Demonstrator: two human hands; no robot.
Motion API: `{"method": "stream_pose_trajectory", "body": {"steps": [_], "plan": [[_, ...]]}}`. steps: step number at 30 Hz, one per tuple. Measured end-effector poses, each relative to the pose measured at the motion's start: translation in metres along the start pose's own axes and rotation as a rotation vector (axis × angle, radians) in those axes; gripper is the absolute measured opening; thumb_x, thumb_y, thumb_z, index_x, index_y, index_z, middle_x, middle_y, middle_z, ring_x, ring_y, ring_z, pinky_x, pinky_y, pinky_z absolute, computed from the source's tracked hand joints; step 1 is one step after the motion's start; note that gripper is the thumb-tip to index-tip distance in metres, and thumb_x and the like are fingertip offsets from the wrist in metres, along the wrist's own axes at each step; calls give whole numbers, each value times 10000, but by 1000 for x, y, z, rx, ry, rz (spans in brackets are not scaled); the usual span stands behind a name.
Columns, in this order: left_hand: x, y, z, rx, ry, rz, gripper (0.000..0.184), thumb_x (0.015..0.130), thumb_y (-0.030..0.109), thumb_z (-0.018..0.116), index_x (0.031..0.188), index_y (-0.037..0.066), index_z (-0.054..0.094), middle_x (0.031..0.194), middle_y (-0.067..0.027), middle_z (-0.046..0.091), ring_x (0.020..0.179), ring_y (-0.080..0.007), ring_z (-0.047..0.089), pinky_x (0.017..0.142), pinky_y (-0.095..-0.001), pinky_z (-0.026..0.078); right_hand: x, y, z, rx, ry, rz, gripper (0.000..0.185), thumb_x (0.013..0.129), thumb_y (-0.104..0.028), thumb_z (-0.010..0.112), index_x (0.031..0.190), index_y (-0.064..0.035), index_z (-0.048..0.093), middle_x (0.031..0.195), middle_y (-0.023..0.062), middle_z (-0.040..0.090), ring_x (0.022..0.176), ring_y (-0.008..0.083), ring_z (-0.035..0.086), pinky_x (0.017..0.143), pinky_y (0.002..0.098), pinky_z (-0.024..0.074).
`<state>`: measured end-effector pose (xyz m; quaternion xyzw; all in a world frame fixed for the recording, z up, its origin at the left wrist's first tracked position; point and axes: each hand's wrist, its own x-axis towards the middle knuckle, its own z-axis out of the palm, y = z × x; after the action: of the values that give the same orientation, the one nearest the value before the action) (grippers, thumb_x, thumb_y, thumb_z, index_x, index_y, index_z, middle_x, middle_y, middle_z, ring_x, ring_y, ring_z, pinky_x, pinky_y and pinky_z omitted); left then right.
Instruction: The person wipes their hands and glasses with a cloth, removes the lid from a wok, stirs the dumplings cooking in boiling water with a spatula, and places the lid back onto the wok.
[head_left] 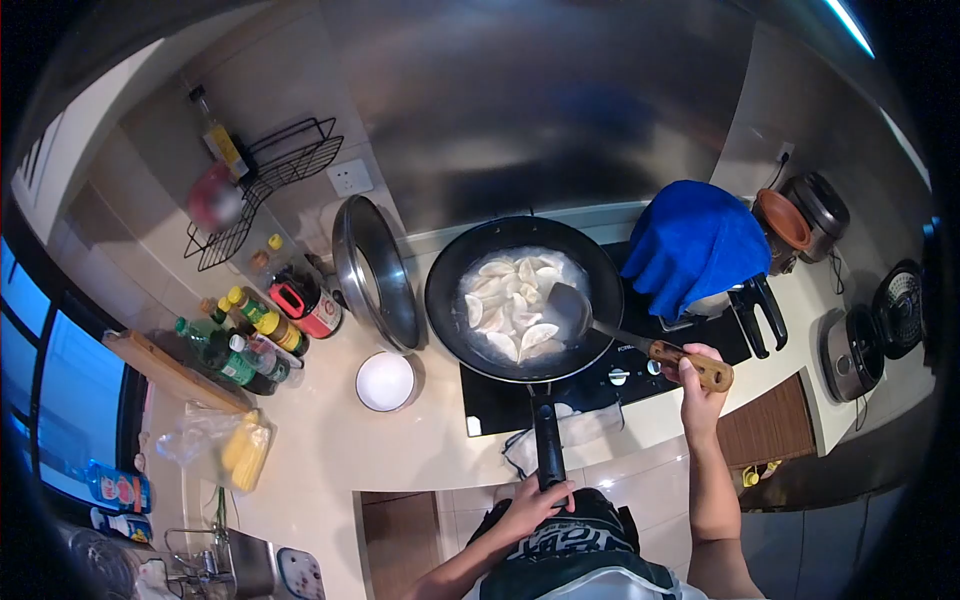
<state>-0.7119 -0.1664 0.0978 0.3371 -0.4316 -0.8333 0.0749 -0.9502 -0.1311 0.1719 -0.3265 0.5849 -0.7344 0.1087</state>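
Note:
A black frying pan (440,310) stands on the stove, with many pale dumplings (503,345) in cloudy liquid. My left hand (540,507) is wrapped round the end of the pan's black handle (548,440). With my right hand (699,380) I grip the wooden handle of a spatula (570,310). The dark blade dips into the liquid on the pan's right side, beside the dumplings. Some of the pan's bottom is hidden by the liquid and dumplings.
A blue cloth (700,240) covers a pot on the right burner. Left of the pan are an upright lid (372,275), a white bowl (386,381) and several bottles (265,325). A white rag (575,432) lies at the stove's front edge. A cooker (853,350) stands far right.

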Motion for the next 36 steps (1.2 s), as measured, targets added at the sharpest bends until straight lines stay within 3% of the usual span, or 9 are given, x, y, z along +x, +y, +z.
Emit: {"method": "stream_pose_trajectory", "body": {"steps": [3,10,13,15,22,36], "plan": [[3,-6,-2,-5,-16,20,166,797,216,544,850,89,450,682,-28,506,640,-107,510,507,-227,348,-4,-6,-3,-42,-86,-41,148,794,16,480,942,30,477,914,100,498,834,178,560,663,292,527],[1,-3,0,-8,4,17,153,802,208,535,846,86,454,673,-23,510,631,-96,498,490,-210,329,-10,-20,-9,-94,-234,-106,178,769,3,488,947,12,490,929,82,478,836,161,520,688,306,505],[1,-2,0,-13,-15,31,148,804,208,531,833,83,457,662,-26,509,619,-93,487,490,-214,328,-4,-25,-10,-284,-282,-240,173,738,-10,517,910,1,512,899,86,493,812,150,506,698,290,456],[3,-4,-2,0,-39,38,156,802,218,529,818,81,456,657,-32,511,624,-98,484,507,-226,336,1,-27,-7,-399,-291,-402,179,684,-20,580,859,-10,542,776,101,545,699,186,536,626,294,441],[1,-1,0,19,-12,28,169,798,233,530,810,83,453,665,-38,521,658,-113,495,543,-247,355,4,-27,-19,-507,-533,-678,219,631,-50,614,834,-12,542,777,131,568,692,249,589,615,292,487],[0,0,0,21,0,-5,178,793,246,539,841,95,457,667,-32,528,659,-111,509,546,-248,362,-5,-21,-21,-596,-724,-820,316,586,-73,683,867,-62,540,801,125,565,621,227,596,507,277,492]]}}
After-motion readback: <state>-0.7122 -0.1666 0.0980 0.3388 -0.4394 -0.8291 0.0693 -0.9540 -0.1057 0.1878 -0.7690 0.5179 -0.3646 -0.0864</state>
